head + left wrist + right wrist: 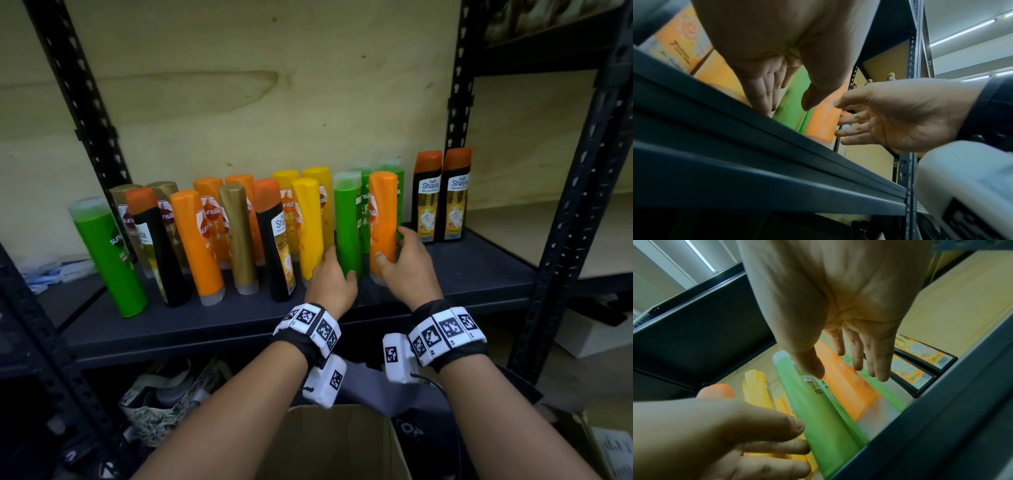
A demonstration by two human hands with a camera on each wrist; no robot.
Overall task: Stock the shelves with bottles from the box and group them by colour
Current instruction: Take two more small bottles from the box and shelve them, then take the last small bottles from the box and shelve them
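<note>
Bottles of mixed colours stand on the dark shelf [239,318]. My left hand [340,262] holds a green bottle [347,219] low down, thumb on its front and fingers down its left side against a yellow bottle [308,219]. In the left wrist view my left hand [787,104] straddles that green bottle [795,97]. Right beside it, my right hand [390,246] holds an orange bottle [383,212], thumb on its left face and fingers on its right edge. The right wrist view shows my right hand [842,369] over the orange bottle [849,382] and the green bottle [818,410].
More green bottles [390,168] stand behind the two held ones. Two black bottles with orange caps [440,195] are at the right end and a lone green bottle [106,253] at the far left. An open cardboard box [329,442] sits below my wrists. Black uprights [561,219] frame the shelf.
</note>
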